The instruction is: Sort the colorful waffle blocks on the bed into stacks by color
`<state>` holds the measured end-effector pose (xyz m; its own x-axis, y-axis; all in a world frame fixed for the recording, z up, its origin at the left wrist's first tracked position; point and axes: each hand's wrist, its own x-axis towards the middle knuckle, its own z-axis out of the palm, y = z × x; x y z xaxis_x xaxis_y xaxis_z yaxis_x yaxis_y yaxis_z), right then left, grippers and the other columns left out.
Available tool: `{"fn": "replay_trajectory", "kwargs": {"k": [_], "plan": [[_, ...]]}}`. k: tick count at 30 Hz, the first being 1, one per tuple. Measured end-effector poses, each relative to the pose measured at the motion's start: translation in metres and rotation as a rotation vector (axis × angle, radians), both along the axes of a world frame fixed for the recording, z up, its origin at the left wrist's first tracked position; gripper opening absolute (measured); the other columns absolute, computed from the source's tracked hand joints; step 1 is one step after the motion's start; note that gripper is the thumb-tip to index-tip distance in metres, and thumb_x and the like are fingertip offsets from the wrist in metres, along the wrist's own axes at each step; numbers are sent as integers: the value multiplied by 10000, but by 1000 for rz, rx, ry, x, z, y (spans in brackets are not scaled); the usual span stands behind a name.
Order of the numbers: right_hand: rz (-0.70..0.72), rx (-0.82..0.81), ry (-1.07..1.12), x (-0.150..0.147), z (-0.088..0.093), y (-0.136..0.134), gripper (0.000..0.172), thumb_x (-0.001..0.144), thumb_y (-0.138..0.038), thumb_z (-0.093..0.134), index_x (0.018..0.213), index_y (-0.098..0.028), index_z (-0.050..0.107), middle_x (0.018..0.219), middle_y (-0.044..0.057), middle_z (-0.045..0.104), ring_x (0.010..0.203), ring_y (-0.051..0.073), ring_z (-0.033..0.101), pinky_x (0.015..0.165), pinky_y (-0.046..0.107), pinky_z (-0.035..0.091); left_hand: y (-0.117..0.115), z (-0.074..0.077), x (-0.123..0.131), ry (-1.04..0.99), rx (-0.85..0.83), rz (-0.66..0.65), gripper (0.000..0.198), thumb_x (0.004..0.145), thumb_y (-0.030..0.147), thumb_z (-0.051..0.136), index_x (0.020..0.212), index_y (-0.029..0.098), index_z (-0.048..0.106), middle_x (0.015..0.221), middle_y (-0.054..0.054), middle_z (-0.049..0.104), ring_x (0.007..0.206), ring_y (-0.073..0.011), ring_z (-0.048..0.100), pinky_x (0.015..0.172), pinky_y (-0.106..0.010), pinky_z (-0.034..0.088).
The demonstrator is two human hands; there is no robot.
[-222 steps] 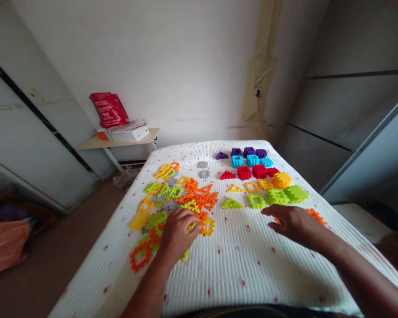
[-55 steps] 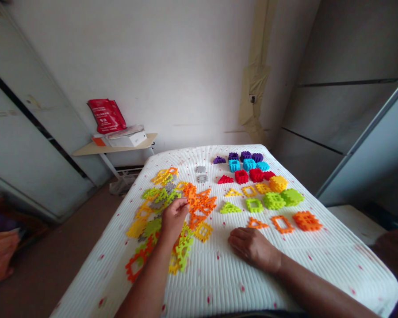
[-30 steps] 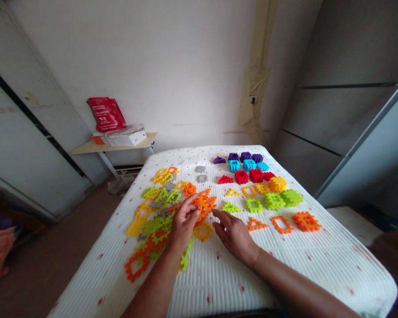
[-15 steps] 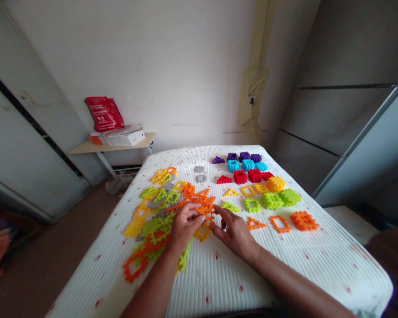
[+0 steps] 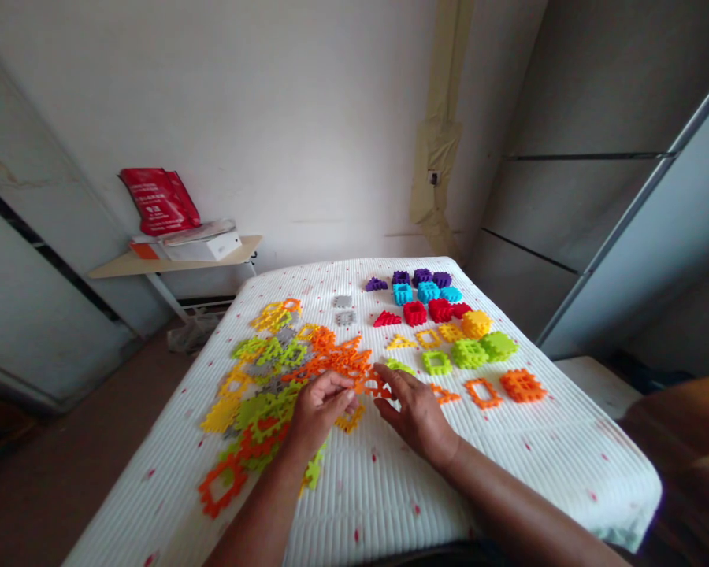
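Orange piece [image 5: 360,385] is gripped by the left hand [image 5: 322,408] beside the mixed pile [image 5: 258,408]; the right hand [image 5: 421,413] is held half-open at the piece's other edge, contact unclear. Six single-colour rows [image 5: 469,353] are already laid out, and plenty is left jumbled!

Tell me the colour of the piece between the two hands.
The piece is orange; it shows best in the head view.

Your left hand [image 5: 322,405] hides one end of the orange piece [image 5: 366,386]; your right hand [image 5: 417,411] covers part of the orange triangle [image 5: 447,395]. The near left corner of the quilted cover [image 5: 384,492] is cut off.
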<state>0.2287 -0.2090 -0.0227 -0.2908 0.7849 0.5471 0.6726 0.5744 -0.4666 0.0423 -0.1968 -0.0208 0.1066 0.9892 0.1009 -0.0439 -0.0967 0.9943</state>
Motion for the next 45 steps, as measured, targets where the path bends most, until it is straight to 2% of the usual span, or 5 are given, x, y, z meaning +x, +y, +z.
{"fn": "replay_trajectory", "kwargs": {"k": [15, 19, 27, 36, 45], "plan": [[-14, 40, -111, 9, 14, -4, 234, 814, -200, 602, 1045, -172, 621, 931, 85, 688, 832, 219, 610, 728, 348, 516, -5, 1, 2, 272, 108, -137, 145, 711, 296, 629, 773, 170, 590, 656, -19, 652, 596, -145, 620, 584, -248, 483], [-10, 26, -86, 42, 12, 1, 257, 822, -173, 568, 1077, -178, 603, 962, 81, 679, 855, 195, 631, 760, 330, 523, -2, -1, -4, 337, 197, -44, 225, 748, 316, 605, 920, 173, 629, 709, -25, 669, 642, -152, 630, 628, -253, 491], [-51, -146, -255, 114, 11, 2, 256, 793, -162, 549, 1029, -209, 637, 957, 57, 693, 848, 185, 657, 763, 314, 529, 2, -5, -10, 437, 329, 92, 150, 776, 294, 572, 798, 179, 667, 691, -19, 656, 640, -144, 587, 630, -238, 460], [-43, -220, -343, 104, 12, 1, 356, 701, -66, 546, 1000, -217, 667, 925, 54, 701, 841, 190, 658, 764, 308, 524, 2, -2, -9, 435, 320, 115, 124, 736, 275, 598, 757, 187, 682, 661, -6, 659, 623, -144, 582, 620, -229, 443], [-32, -235, -380, 101, 9, 2, 230, 734, -111, 558, 901, -220, 673, 900, 55, 696, 812, 181, 647, 736, 291, 516, 4, -4, -12, 367, 273, 287, 136, 701, 309, 624, 737, 192, 683, 620, 4, 636, 589, -142, 565, 604, -231, 448]]}}
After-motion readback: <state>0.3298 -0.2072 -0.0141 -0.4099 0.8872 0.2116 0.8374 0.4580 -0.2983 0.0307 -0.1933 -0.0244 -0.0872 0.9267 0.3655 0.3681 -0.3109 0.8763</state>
